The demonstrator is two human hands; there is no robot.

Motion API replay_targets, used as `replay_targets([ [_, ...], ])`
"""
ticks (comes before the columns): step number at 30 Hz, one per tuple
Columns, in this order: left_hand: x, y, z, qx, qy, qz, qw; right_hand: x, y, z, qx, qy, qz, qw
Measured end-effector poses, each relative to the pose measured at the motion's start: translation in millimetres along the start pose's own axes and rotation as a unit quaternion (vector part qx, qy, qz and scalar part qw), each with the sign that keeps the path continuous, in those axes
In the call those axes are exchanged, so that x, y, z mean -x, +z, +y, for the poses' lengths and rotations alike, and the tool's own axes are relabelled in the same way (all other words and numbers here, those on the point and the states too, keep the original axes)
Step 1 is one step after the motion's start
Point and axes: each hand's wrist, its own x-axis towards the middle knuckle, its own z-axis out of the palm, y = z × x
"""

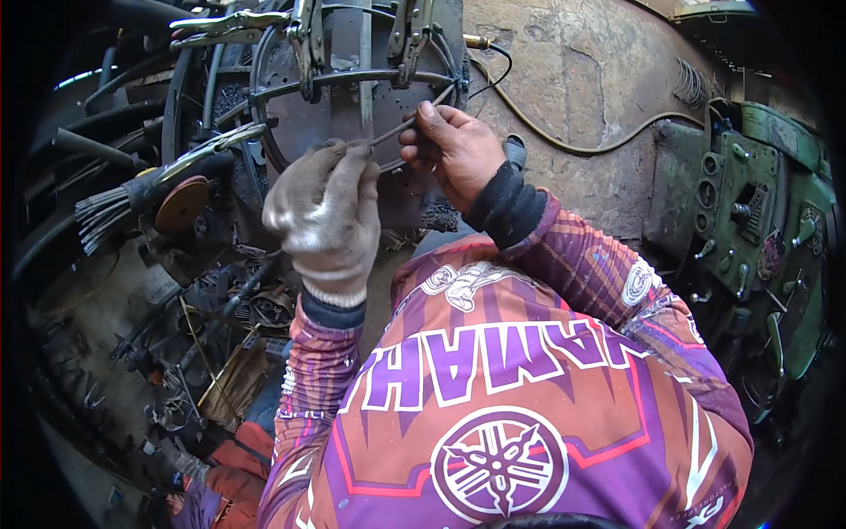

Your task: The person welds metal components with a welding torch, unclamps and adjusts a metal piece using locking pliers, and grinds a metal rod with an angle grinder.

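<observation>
My left hand (322, 212), in a pale work glove, is closed around one end of a thin dark rod (388, 135). Bare, my right hand (454, 150) pinches the same rod between thumb and fingers, a little farther off and to the right. Just beyond both hands lies a round metal frame (339, 79) with a flat bar (366, 53) across it. Several locking pliers are clamped about it, among them one pair (306, 53) at the middle and another pair (411, 44) right of it.
At left are a bundle of thin rods (106, 212), a worn brown disc (182, 204) and heaped scrap metal (256, 309). A hose (564, 145) crosses the right-hand surface toward a green machine (749, 194) with levers. Another person's orange clothing (242, 467) shows at lower left.
</observation>
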Motion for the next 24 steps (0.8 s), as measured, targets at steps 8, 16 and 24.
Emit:
replay_targets([
  [8, 17.4, 10.0, -5.1, 0.019, -0.039, 0.013, 0.999, 1.9, 2.7, 3.7, -0.024, -0.004, -0.014, 1.0],
  [16, -2.7, 2.0, -1.4, -0.044, 0.003, -0.086, 0.995, 1.0, 4.2, 7.2, -0.046, -0.025, 0.001, 0.999],
  [24, 27.2, 11.3, -20.0, -0.063, -0.03, -0.032, 0.997, 0.4, 5.1, 6.0, -0.04, -0.015, -0.002, 0.999],
])
